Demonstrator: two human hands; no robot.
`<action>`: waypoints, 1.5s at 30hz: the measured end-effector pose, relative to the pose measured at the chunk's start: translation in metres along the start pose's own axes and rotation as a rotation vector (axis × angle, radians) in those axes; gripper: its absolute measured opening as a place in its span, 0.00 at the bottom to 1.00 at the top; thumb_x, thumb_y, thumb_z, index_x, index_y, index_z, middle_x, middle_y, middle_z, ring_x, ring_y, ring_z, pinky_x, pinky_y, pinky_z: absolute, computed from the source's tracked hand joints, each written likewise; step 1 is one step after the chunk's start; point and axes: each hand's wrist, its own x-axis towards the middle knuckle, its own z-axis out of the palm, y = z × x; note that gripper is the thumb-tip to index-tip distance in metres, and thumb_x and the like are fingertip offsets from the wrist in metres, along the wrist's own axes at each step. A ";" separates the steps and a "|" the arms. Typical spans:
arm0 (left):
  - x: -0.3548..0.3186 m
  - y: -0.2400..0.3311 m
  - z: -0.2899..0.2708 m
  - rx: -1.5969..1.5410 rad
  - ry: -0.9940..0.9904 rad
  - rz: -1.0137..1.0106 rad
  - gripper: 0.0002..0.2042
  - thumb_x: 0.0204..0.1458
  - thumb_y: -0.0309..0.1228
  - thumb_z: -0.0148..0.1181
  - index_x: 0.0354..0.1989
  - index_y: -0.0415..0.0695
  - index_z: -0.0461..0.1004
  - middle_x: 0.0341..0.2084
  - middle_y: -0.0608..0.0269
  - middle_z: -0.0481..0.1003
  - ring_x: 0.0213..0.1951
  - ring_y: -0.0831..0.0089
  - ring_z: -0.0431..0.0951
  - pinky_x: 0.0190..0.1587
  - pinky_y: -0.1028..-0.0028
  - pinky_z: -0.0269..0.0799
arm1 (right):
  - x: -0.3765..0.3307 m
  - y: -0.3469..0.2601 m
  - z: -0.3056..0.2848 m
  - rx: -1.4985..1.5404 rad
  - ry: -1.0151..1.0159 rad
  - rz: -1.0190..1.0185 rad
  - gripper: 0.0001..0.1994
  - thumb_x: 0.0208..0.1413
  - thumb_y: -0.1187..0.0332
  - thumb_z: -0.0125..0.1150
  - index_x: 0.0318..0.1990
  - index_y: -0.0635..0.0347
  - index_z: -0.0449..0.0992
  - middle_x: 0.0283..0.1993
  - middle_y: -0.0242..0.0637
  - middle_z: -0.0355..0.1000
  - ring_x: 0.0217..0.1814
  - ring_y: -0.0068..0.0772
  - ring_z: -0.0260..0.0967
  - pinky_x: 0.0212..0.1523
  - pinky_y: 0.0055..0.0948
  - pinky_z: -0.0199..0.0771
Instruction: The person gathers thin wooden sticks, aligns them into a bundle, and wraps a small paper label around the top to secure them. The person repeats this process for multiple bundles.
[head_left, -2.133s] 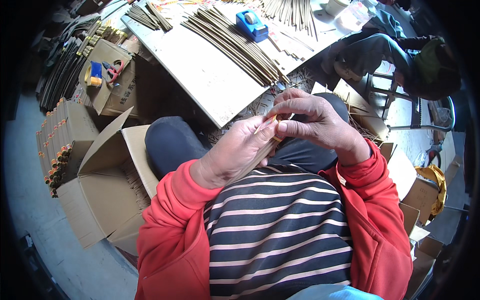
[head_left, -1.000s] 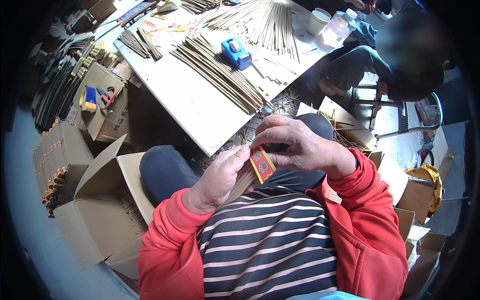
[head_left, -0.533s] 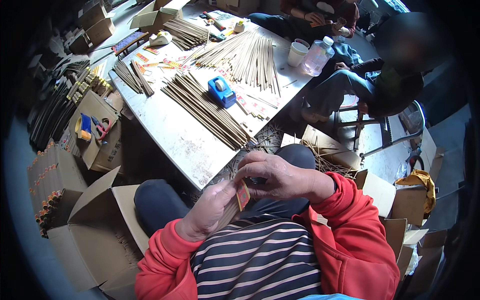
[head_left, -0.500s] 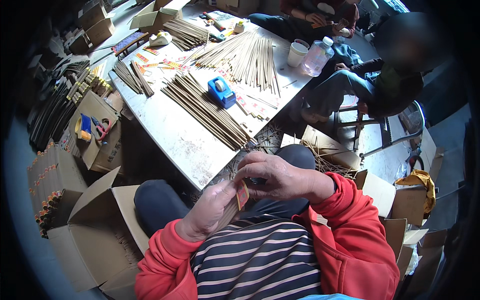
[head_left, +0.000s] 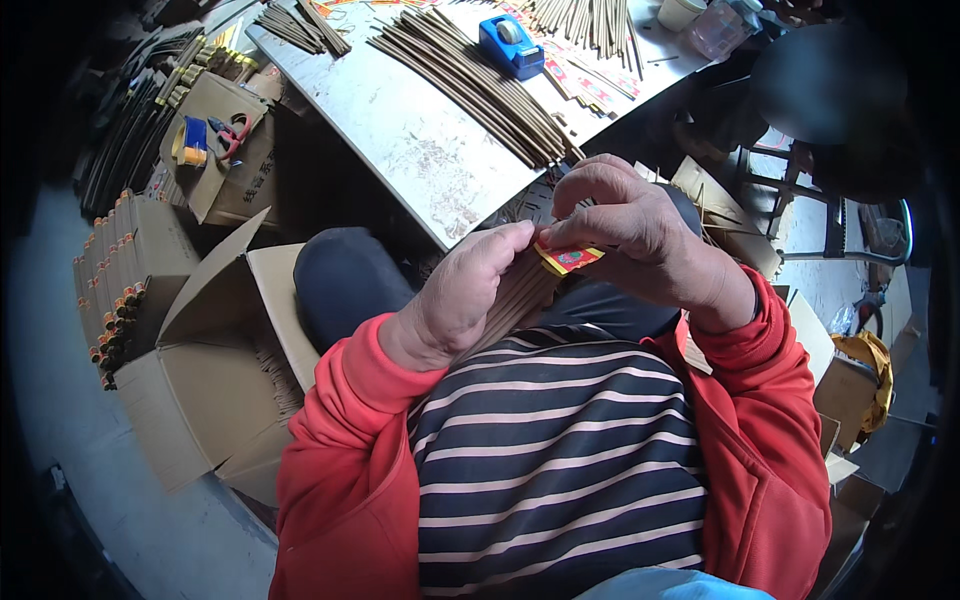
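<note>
My left hand [head_left: 465, 295] grips a bundle of thin brown sticks [head_left: 520, 292] held over my lap. My right hand [head_left: 635, 235] pinches a small red and yellow paper label [head_left: 567, 258] against the top of that bundle, fingers curled over it. Both hands touch each other just in front of the table edge. The lower part of the bundle is hidden behind my left hand.
A grey table [head_left: 420, 140] ahead carries rows of brown sticks [head_left: 470, 80], a blue tape dispenser [head_left: 510, 45] and loose labels. Open cardboard boxes [head_left: 215, 350] stand at my left, one holding scissors and tape [head_left: 215, 140]. Another person [head_left: 830, 100] sits at the right.
The view has tilted down, so the table now sits higher in the picture. My hands stay together on the bundle, and the label has turned flatter under my right fingers.
</note>
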 end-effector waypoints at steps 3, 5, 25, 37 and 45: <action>-0.001 0.003 0.001 0.024 0.011 -0.015 0.20 0.63 0.41 0.30 0.40 0.39 0.68 0.24 0.56 0.72 0.23 0.72 0.72 0.26 0.76 0.69 | 0.000 0.006 0.006 -0.061 0.043 -0.113 0.12 0.37 0.74 0.68 0.33 0.57 0.77 0.35 0.34 0.67 0.40 0.36 0.67 0.37 0.30 0.70; 0.000 0.004 0.001 0.043 0.012 -0.031 0.21 0.63 0.42 0.29 0.41 0.39 0.68 0.24 0.56 0.72 0.23 0.72 0.72 0.25 0.76 0.69 | 0.000 0.009 0.006 -0.092 0.063 -0.171 0.12 0.37 0.75 0.67 0.34 0.58 0.77 0.35 0.34 0.67 0.40 0.37 0.67 0.37 0.31 0.70; -0.001 0.010 0.004 -0.004 -0.020 -0.018 0.18 0.61 0.42 0.43 0.37 0.38 0.70 0.20 0.61 0.71 0.19 0.78 0.71 0.21 0.82 0.68 | 0.001 0.026 0.009 -0.261 0.120 -0.580 0.10 0.37 0.71 0.63 0.31 0.63 0.75 0.38 0.39 0.68 0.42 0.41 0.67 0.36 0.32 0.73; -0.001 0.011 0.003 -0.062 -0.018 -0.003 0.13 0.59 0.33 0.42 0.36 0.35 0.69 0.21 0.57 0.72 0.21 0.75 0.72 0.22 0.79 0.68 | -0.002 0.027 0.013 -0.237 0.158 -0.513 0.11 0.37 0.70 0.64 0.32 0.61 0.77 0.38 0.37 0.69 0.42 0.39 0.68 0.35 0.32 0.72; 0.002 0.010 -0.001 -0.009 -0.092 0.045 0.16 0.59 0.40 0.46 0.37 0.36 0.69 0.23 0.60 0.72 0.21 0.76 0.71 0.21 0.80 0.68 | -0.011 0.022 0.021 -0.329 0.275 -0.440 0.13 0.36 0.69 0.63 0.34 0.57 0.79 0.38 0.35 0.69 0.42 0.36 0.68 0.35 0.31 0.69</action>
